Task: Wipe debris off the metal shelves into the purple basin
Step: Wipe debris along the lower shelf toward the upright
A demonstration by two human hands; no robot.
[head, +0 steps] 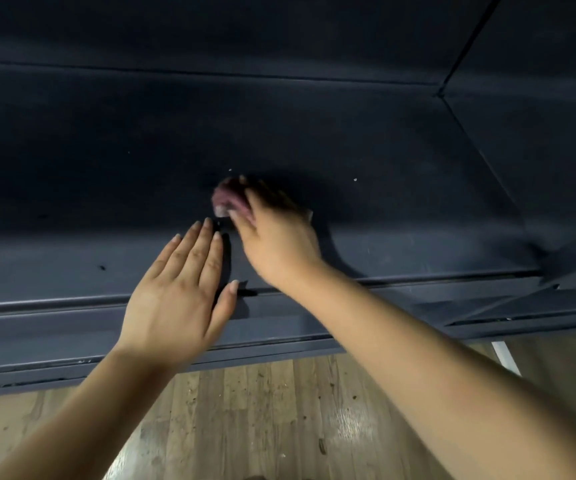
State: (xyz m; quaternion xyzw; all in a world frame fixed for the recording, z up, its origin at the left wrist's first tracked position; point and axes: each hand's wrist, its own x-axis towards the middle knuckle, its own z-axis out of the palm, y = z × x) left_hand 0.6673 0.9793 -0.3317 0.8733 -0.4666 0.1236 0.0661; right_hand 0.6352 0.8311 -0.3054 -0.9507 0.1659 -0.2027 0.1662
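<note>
Dark metal shelf (349, 140) fills most of the view, its flat painted surface running left to right with a raised lip along the near edge and a side panel (539, 98) rising at the right. Below the lip lies a wooden plank floor (245, 410), scuffed and dotted with small dark specks; a pale upright strip (504, 358) shows at its right edge under the shelf.

Both bare forearms reach in from the bottom of the frame. Left hand (175, 289) lies flat, palm down, across the front part of the shelf, fingers (193, 247) straight and close together, thumb spread toward the lip; it holds nothing. Right hand (272, 233), blurred, is further back near the middle of the shelf, just beyond the left fingertips. Its fingers curl over a small reddish-purple cloth (226, 197) and press it onto the shelf surface; a pale corner of the cloth shows beneath the fingertips.

Debris: a few tiny white specks (355, 179) lie on the shelf just beyond and to the right of the cloth, with another small fleck just beyond the left fingertips. Purple basin: out of view.
</note>
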